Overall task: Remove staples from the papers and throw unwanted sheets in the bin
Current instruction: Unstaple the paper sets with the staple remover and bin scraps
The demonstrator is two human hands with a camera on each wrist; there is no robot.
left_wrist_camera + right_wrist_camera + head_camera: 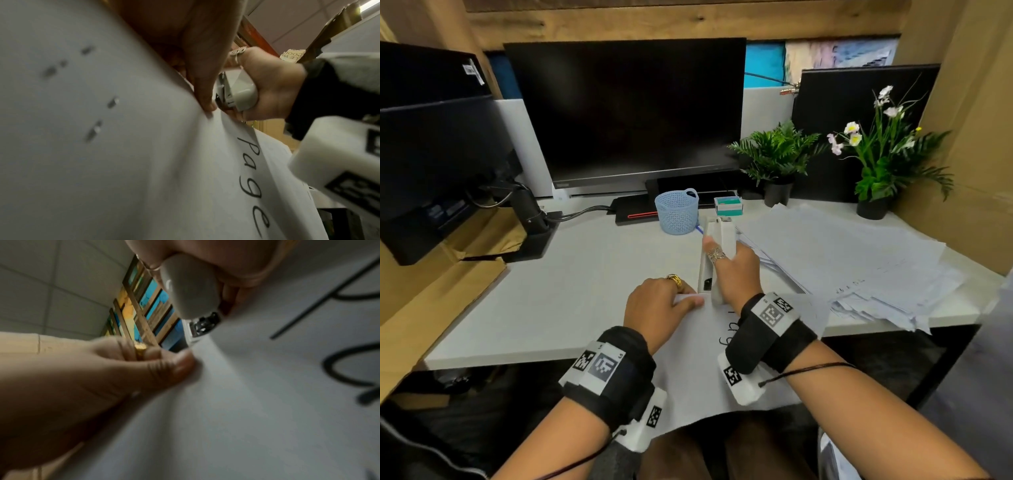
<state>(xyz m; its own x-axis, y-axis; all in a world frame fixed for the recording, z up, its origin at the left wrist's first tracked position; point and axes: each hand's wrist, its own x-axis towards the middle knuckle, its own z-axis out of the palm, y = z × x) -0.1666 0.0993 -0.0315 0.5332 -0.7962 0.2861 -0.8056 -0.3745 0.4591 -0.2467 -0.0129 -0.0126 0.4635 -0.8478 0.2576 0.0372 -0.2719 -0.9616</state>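
A white sheet (pixel 698 359) with "Page" handwritten on it lies over the desk's front edge and hangs toward my lap. My left hand (pixel 686 298) pinches its far corner, thumb on top (pixel 176 368). My right hand (pixel 726 260) grips a white stapler (pixel 719 240) lengthwise. The stapler's metal rear end (pixel 202 327) sits right at the sheet's corner, beside my left thumb. In the left wrist view the stapler (pixel 240 94) meets the sheet (pixel 205 162) at my left fingertip (pixel 205 100). Several small grey metal bits (pixel 113 102) lie on the white surface to the left.
A loose pile of white papers (pixel 842 260) covers the desk's right side. A small blue mesh basket (pixel 677 212) and a staple box (pixel 728 205) stand behind the stapler, in front of a dark monitor (pixel 626 113). Two potted plants (pixel 777 161) stand at the back right.
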